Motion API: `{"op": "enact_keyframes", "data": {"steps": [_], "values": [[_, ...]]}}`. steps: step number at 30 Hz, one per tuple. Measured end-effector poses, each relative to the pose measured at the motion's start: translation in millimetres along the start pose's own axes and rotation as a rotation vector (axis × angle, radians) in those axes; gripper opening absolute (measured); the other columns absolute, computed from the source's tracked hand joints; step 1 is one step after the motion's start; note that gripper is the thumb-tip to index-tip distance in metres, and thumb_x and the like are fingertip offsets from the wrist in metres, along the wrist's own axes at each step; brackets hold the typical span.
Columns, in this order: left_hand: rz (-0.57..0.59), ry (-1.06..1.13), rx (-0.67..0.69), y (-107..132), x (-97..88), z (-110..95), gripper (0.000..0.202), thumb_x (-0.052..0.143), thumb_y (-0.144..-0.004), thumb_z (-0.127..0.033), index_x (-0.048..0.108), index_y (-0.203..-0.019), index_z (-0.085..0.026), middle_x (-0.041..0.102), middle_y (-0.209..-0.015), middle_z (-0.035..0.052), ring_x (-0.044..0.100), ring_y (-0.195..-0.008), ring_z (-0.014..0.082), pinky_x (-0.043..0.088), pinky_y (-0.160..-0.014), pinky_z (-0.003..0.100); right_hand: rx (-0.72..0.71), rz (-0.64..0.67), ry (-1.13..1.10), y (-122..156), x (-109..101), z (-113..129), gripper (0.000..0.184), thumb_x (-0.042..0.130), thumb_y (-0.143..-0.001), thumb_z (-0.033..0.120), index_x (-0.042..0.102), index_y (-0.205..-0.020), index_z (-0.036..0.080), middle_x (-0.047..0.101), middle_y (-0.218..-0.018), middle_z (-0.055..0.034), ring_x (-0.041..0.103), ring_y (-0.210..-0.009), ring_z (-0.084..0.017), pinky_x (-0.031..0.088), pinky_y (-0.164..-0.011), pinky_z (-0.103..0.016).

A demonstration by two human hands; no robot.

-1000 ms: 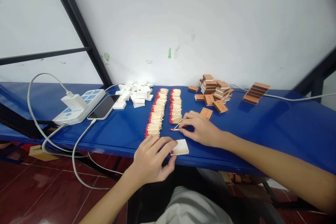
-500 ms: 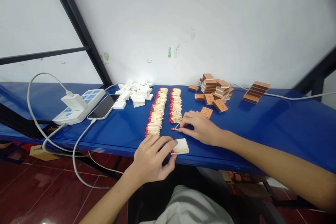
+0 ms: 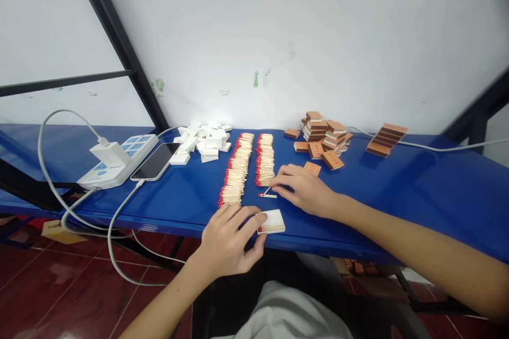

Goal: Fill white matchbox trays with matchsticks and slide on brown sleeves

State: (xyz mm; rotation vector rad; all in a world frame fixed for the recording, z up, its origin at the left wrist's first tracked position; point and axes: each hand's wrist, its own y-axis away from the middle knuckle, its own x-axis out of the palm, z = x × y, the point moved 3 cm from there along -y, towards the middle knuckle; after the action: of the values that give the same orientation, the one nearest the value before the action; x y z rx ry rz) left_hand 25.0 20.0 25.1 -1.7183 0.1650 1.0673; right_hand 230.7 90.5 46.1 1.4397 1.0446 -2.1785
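My left hand (image 3: 229, 241) rests at the front edge of the blue table (image 3: 417, 190), thumb and fingers pinching the side of a small white matchbox tray (image 3: 272, 221) with matches in it. My right hand (image 3: 304, 189) lies just beyond it, fingers curled on the table at the near end of the right row of red-tipped matches (image 3: 265, 159). Its fingertips touch a slanted match there. One loose match (image 3: 268, 195) lies flat beside the fingers. A second row of matches (image 3: 238, 168) runs to the left.
White inner trays (image 3: 204, 143) are heaped at the back left. Brown matchbox sleeves (image 3: 325, 139) are piled at the back right, with a fanned stack (image 3: 386, 140) further right. A phone (image 3: 157, 161), power strip (image 3: 119, 160) and cables sit at the left.
My right hand has slid a little away from the loose match toward the end of the right row. My left hand and the tray have stayed put.
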Motion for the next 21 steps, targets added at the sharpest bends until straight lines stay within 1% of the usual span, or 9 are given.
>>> {"op": "enact_keyframes", "data": {"steps": [4,6,10,12,14,17,19,21], "values": [[-0.009,-0.002,0.003,-1,-0.2,0,0.025,0.062,-0.083,-0.020,0.064,-0.108,-0.019,0.072,-0.103,0.0062,0.062,-0.083,0.0215,0.048,-0.074,0.037,-0.041,0.017,0.046,-5,0,0,0.021,0.052,-0.100,0.026,0.071,-0.104,0.019,0.062,-0.096,-0.0075,0.057,-0.086,-0.019,0.044,-0.077,-0.032],[-0.014,-0.007,0.004,-1,-0.8,0,0.024,0.061,-0.083,-0.020,0.064,-0.107,-0.019,0.072,-0.102,0.0064,0.062,-0.082,0.0213,0.049,-0.074,0.036,-0.052,0.052,0.076,-8,0,1,0.022,0.050,-0.101,0.026,0.071,-0.102,0.020,0.062,-0.098,-0.0076,0.057,-0.087,-0.020,0.043,-0.077,-0.032],[-0.013,-0.006,0.007,-1,-1.6,-1,0.025,0.062,-0.083,-0.020,0.064,-0.108,-0.019,0.072,-0.102,0.0067,0.062,-0.082,0.0218,0.049,-0.074,0.036,-0.052,0.131,0.121,-11,-1,4,0.024,0.045,-0.103,0.025,0.068,-0.102,0.018,0.062,-0.101,-0.0079,0.058,-0.088,-0.020,0.039,-0.076,-0.032],[-0.014,-0.004,0.008,-1,-1.8,-1,0.027,0.063,-0.082,-0.020,0.063,-0.109,-0.019,0.072,-0.103,0.0066,0.062,-0.082,0.0222,0.049,-0.074,0.037,-0.050,0.126,0.133,-12,-3,6,0.023,0.044,-0.103,0.024,0.065,-0.101,0.018,0.063,-0.100,-0.0078,0.058,-0.088,-0.019,0.036,-0.076,-0.032],[-0.017,-0.004,0.009,-1,-1.6,-1,0.027,0.063,-0.082,-0.020,0.063,-0.109,-0.019,0.072,-0.103,0.0064,0.062,-0.083,0.0222,0.049,-0.074,0.037,-0.033,0.091,0.128,-13,-4,8,0.021,0.044,-0.103,0.023,0.063,-0.097,0.017,0.065,-0.097,-0.0066,0.059,-0.086,-0.018,0.032,-0.076,-0.032],[-0.016,-0.005,0.008,-1,-1.2,0,0.027,0.063,-0.082,-0.020,0.063,-0.109,-0.018,0.072,-0.103,0.0062,0.061,-0.083,0.0221,0.049,-0.074,0.037,0.020,0.048,0.105,-14,-6,9,0.016,0.050,-0.100,0.024,0.062,-0.090,0.018,0.068,-0.087,-0.0032,0.059,-0.081,-0.017,0.026,-0.076,-0.033],[-0.011,-0.006,0.005,0,-0.9,0,0.027,0.063,-0.082,-0.020,0.063,-0.110,-0.019,0.072,-0.104,0.0062,0.061,-0.083,0.0221,0.048,-0.074,0.037,0.038,0.063,0.092,-13,-5,8,0.016,0.052,-0.099,0.024,0.061,-0.089,0.018,0.068,-0.079,-0.0006,0.057,-0.073,-0.015,0.025,-0.076,-0.033],[-0.009,-0.007,0.002,0,-1.0,0,0.027,0.063,-0.083,-0.021,0.063,-0.110,-0.019,0.072,-0.104,0.0062,0.061,-0.083,0.0221,0.048,-0.074,0.037,0.031,0.102,0.096,-12,-3,6,0.017,0.050,-0.100,0.024,0.061,-0.089,0.017,0.067,-0.074,0.0008,0.053,-0.064,-0.014,0.024,-0.077,-0.033]]}}
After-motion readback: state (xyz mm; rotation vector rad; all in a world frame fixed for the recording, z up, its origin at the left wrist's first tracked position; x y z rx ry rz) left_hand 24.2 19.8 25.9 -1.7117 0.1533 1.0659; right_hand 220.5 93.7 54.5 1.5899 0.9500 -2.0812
